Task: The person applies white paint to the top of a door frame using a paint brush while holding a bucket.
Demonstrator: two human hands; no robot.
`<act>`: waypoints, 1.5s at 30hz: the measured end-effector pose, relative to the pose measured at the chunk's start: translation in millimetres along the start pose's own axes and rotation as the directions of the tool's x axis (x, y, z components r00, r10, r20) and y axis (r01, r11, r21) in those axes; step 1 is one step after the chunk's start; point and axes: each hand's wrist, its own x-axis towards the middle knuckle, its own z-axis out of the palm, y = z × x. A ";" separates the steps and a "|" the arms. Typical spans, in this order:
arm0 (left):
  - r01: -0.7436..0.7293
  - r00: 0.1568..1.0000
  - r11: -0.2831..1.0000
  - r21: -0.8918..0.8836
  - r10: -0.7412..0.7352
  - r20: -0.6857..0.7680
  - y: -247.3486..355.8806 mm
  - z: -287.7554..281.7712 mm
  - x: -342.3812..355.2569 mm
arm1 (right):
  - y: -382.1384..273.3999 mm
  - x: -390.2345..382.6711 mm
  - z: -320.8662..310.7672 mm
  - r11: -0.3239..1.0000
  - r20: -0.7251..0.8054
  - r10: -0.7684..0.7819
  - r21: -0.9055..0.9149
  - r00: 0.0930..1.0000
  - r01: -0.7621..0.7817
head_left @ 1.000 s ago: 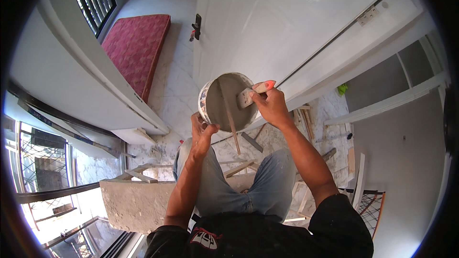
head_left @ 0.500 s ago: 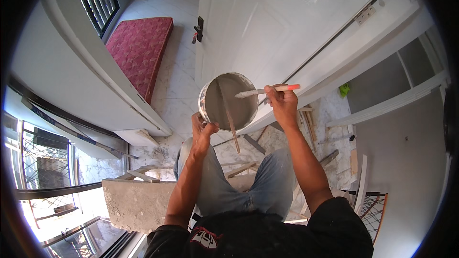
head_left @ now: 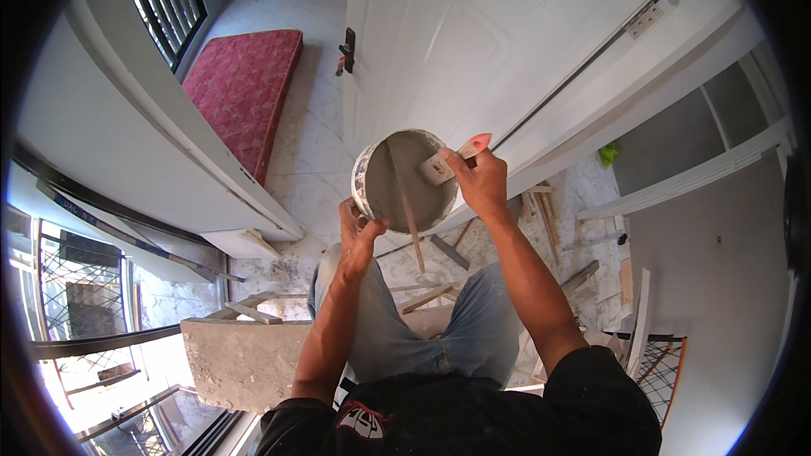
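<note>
Plainly, the head view shows two bare hands, one bucket, one brush and one stick. The left hand grips the round bucket at its near-left edge, thumb hooked over the rim and fingers curled against the outer wall. The right hand pinches the brush between thumb and fingers, its flat, broad head over the right part of the bucket's opening.

The bucket sits in front of the knees, mouth up; what supports its base cannot be told. Its pale wall is smeared and patterned, and inside lies a smooth, grey, paste-like mix. The brush has a pale, coated head and a handle with a rounded orange-red end. The thin brown stick leans across the bucket, its near end jutting past the rim.

Two legs in worn blue jeans spread below. Beside the left leg is one rough, grey-beige slab with a pitted face. Beyond the bucket stands one glossy white panelled door, with one black handle and one metal hinge visible. One rectangular pinkish-red patterned mattress lies on the marbled floor. Several wooden strips lie to the right, too jumbled to count.
</note>
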 end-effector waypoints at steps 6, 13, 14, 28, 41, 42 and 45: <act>-0.014 1.000 1.000 0.028 0.014 -0.002 -3.3 -3.2 3.5 | 5.6 -2.9 4.8 0.993 -0.030 -0.046 0.104 0.998 0.049; 0.002 0.999 1.000 0.013 -0.001 -0.048 0.2 -0.1 1.6 | 14.6 -5.2 3.2 0.949 -0.156 0.079 0.315 0.985 -0.026; 0.005 0.999 1.000 0.008 -0.004 -0.047 1.2 0.6 1.1 | 19.2 -4.6 1.1 0.939 -0.204 0.079 0.343 0.976 -0.005; 0.054 0.999 0.998 0.014 -0.054 0.002 -18.0 -8.2 7.7 | 71.1 -35.8 -0.2 -0.080 0.342 0.480 0.934 0.808 -0.348; 0.084 0.995 0.995 -0.052 -0.086 -0.040 -15.6 -20.0 15.4 | -26.4 3.7 -94.4 -0.086 -0.139 0.254 0.983 0.957 0.165; 0.086 0.995 0.994 -0.067 -0.089 -0.037 -16.5 -19.9 14.0 | -35.0 13.1 -116.4 -0.021 -0.263 0.189 0.962 0.946 0.272; 0.091 0.995 0.994 -0.068 -0.094 -0.034 -16.6 -17.4 8.3 | -83.8 37.9 -185.3 0.308 -0.617 -0.098 0.727 0.781 0.614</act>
